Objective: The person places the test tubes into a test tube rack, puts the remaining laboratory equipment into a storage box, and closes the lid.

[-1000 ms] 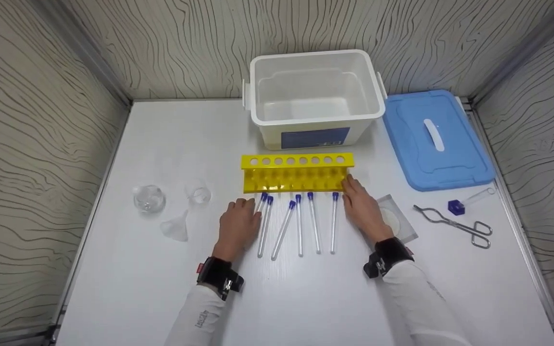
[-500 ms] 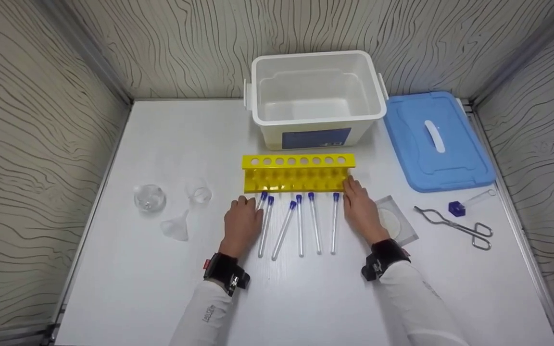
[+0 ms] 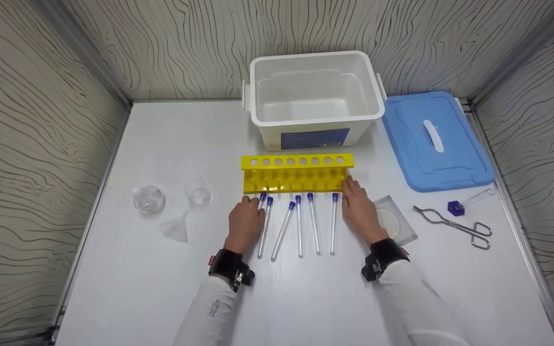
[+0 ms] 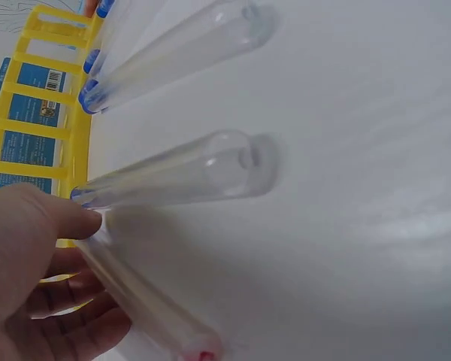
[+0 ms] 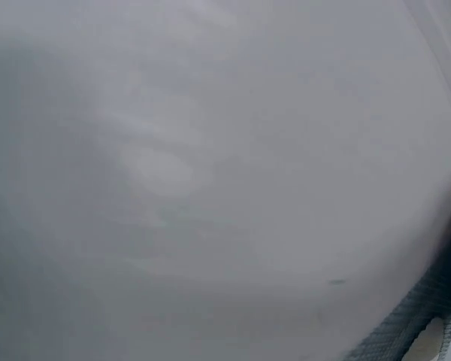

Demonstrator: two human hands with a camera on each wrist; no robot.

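A yellow test tube rack [image 3: 298,167] lies with its row of holes facing up. Several clear test tubes [image 3: 300,230] with blue caps lie in front of it, caps toward the rack. My left hand [image 3: 245,220] is at the leftmost tube, seen in the left wrist view with thumb and curled fingers on either side of that test tube [image 4: 139,293] near its cap end. My right hand [image 3: 361,211] rests on the table, fingertips touching the rack's right end. In the right wrist view only blurred tabletop and a dark strap show; the hand's work is hidden.
Behind the rack stands a white bin [image 3: 318,121], its blue lid [image 3: 411,149] to the right. A flask [image 3: 149,200], small beaker [image 3: 198,193] and funnel [image 3: 176,228] are left. Crucible tongs [image 3: 450,222], a flat packet [image 3: 406,230] and a blue-based glass cylinder [image 3: 456,208] are right.
My left hand has slid slightly right, closer around the leftmost test tube. My right hand stays at the rack's end. The rack and the tubes look unmoved.
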